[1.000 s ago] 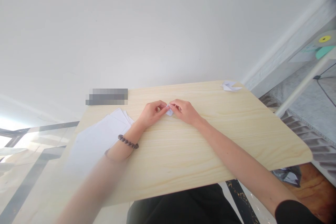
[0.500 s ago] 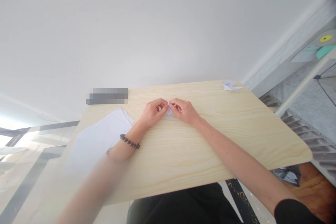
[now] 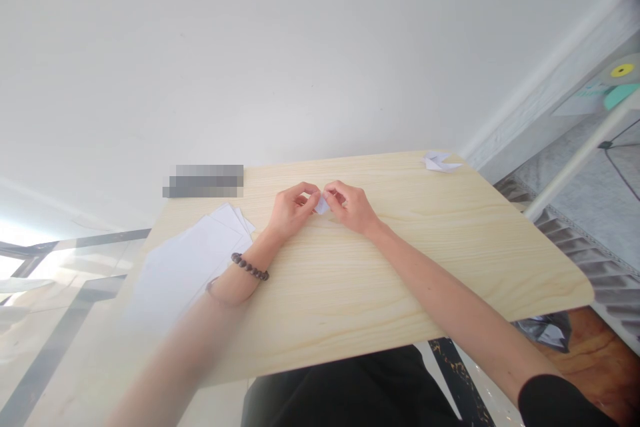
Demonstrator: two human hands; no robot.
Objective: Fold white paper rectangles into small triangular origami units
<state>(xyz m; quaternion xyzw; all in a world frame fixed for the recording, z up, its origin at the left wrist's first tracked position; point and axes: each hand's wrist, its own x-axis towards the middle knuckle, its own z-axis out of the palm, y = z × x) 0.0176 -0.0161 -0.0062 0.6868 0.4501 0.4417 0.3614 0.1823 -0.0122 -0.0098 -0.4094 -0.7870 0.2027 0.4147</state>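
Note:
A small folded piece of white paper (image 3: 322, 205) is held between my two hands, above the middle of the table. My left hand (image 3: 295, 208), with a dark bead bracelet (image 3: 250, 267) on its wrist, pinches the paper's left side between thumb and fingers. On the other side my right hand (image 3: 350, 205) pinches it near the top. The fingertips of both hands almost meet and hide part of the paper, so its exact folded shape cannot be made out.
White paper sheets (image 3: 185, 260) lie overlapping on the left of the wooden table (image 3: 320, 320). A folded white paper figure (image 3: 439, 161) rests at the far right corner. A blurred-out grey object (image 3: 205, 181) is at the back left. A wall (image 3: 300, 53) rises behind.
Both hands have shifted very slightly up in the view, still pinching the paper. A bit more of the folded paper shows below the fingertips, and it appears slightly turned.

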